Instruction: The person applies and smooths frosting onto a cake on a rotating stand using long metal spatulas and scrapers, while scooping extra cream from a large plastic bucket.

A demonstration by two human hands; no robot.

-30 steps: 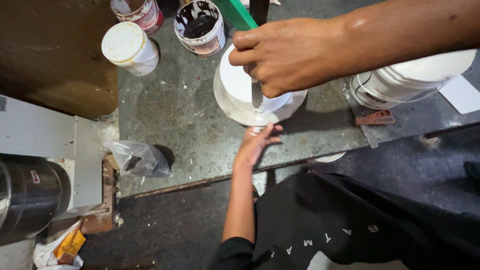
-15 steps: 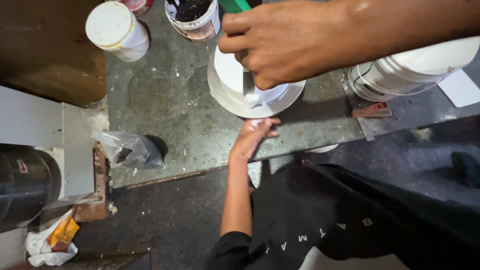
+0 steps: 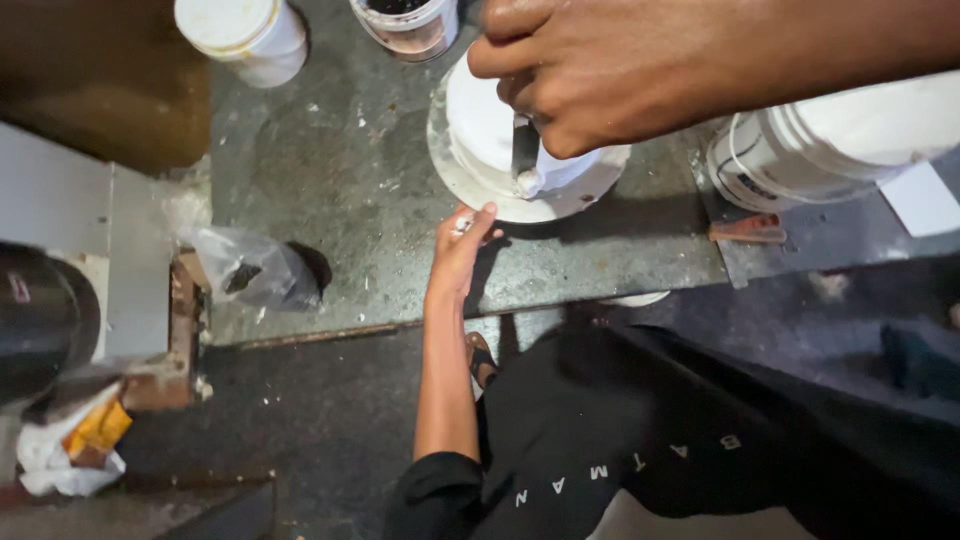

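Looking down at the bench, my right hand (image 3: 640, 75) comes in from the right and is clamped around a flat dark blade (image 3: 524, 150) that dips into a white tub (image 3: 490, 120), fingers curled tight on the handle end. White paste sits on the blade tip. That tub stands on a round white lid or plate (image 3: 470, 185) in the middle of the far side of the grey speckled table (image 3: 340, 190).

My left hand (image 3: 458, 250) is at the near edge of that plate, fingertips (image 3: 470, 222) loosely together and touching its rim, gripping nothing, with white smears on them.

Far left there's a closed white jar (image 3: 243, 35), and beside it an open jar of dark stuff (image 3: 408, 22). A big white bucket (image 3: 800, 150) lies tilted on the right, just beside the tub. A crumpled plastic bag (image 3: 250, 270) sits near the left edge of the table.
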